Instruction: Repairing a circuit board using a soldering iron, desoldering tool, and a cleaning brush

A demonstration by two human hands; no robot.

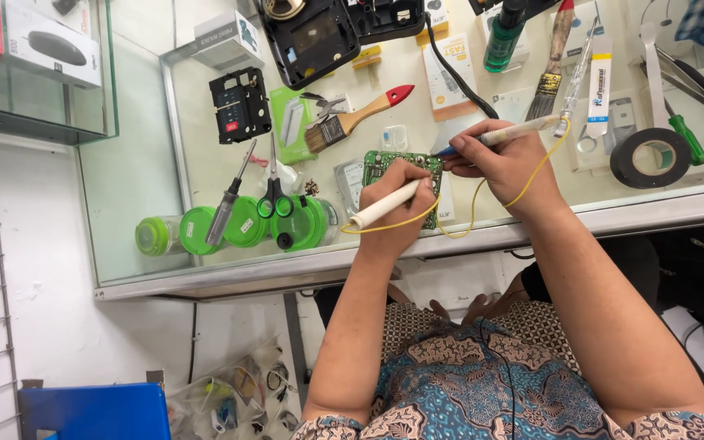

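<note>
Green board: a small green printed circuit board [386, 164] lies on the glass-topped counter [205, 147], near its front edge, between the two hands.
Left hand: the left hand [397, 204] rests on the board, fingers curled and pressed together around a cream plastic probe [385, 204] with a yellow wire [470, 213] coming from its end.
Right hand: the right hand [505, 167] pinches a second cream probe with a blue tip [515, 131] between thumb and fingers; the tip touches the right edge of the board.
Wire: the yellow wire loops from one probe to the other, hanging over the front edge of the counter.
Left part of counter: a paint brush with wooden handle and red end [352, 120] lies just behind the board; scissors with black handles [273, 191] and a grey screwdriver [227, 204] lie on round green plastic lids [242, 224].
Right part of counter: a roll of black tape [652, 157] lies well apart from the hands.
</note>
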